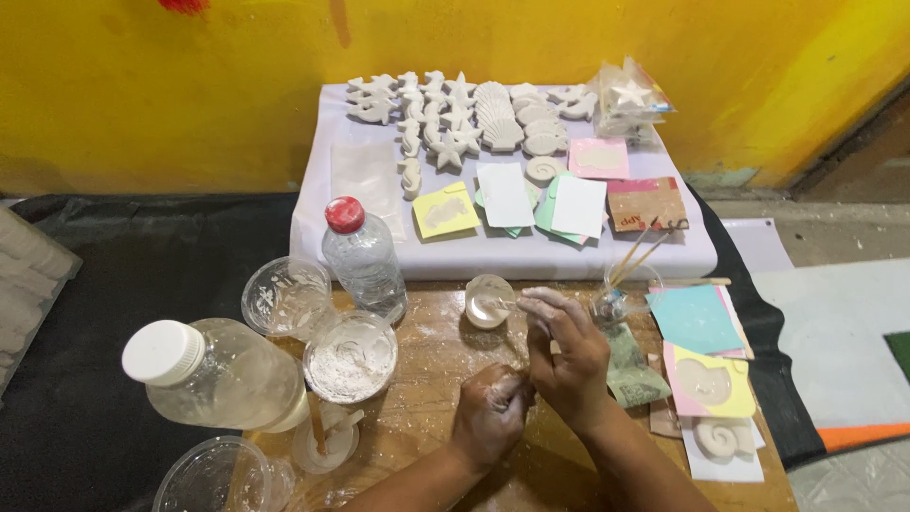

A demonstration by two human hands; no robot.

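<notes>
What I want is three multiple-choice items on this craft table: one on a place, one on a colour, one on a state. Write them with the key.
1. The white cast shapes lie in rows
A) on the white board by the yellow wall
B) inside a cup
C) on the black cloth

2. The upright small bottle has a cap that is
A) white
B) blue
C) red

3. The cup right of the large bottle is
A) empty
B) holding white powder
C) upside down

Key: 1 A, the shapes sit on the board at the wall; 2 C, its cap shows red; 3 B, white powder covers its bottom.
</notes>
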